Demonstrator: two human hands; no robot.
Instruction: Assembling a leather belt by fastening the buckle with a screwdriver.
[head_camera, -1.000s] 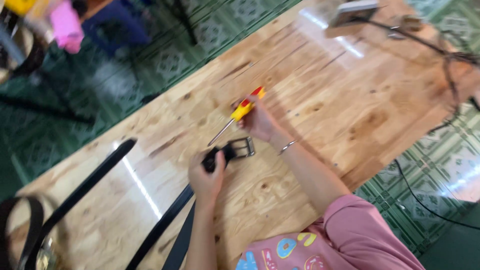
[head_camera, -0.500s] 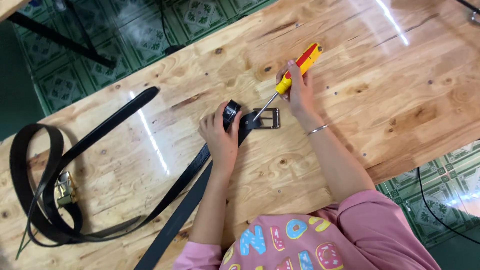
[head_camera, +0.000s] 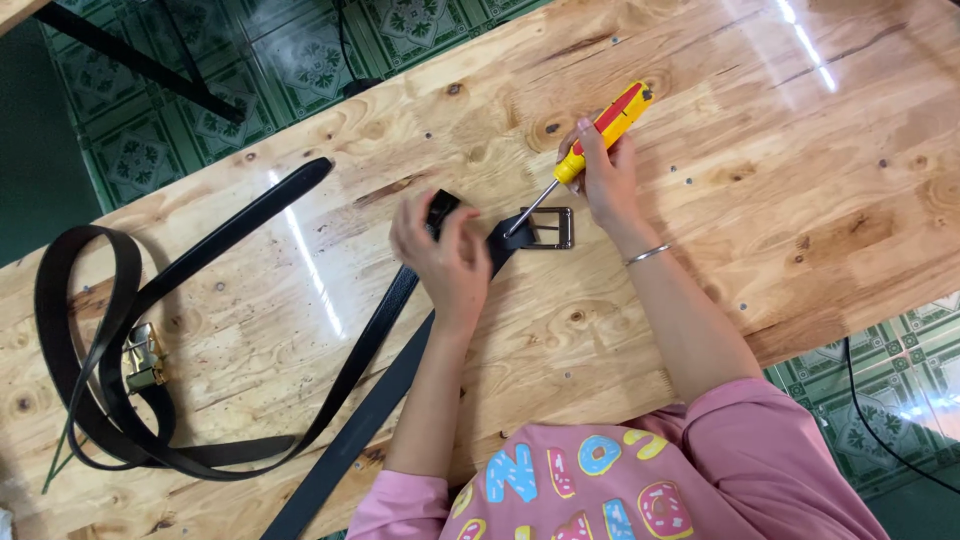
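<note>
Left hand (head_camera: 447, 258) clamped black leather belt (head_camera: 380, 330) near silver rectangular metal buckle (head_camera: 548, 228). Right hand (head_camera: 606, 175) gripped yellow-red-handled screwdriver (head_camera: 580, 155), tip at buckle. Glossy wooden tabletop (head_camera: 800, 180) beneath.

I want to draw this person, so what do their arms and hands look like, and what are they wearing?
Both hands are bare, with no gloves: the left hand and the right hand. A thin silver bracelet circles the right wrist. The forearms are bare up to the pink sleeves of a top with colourful doughnut-patterned letters.
</note>
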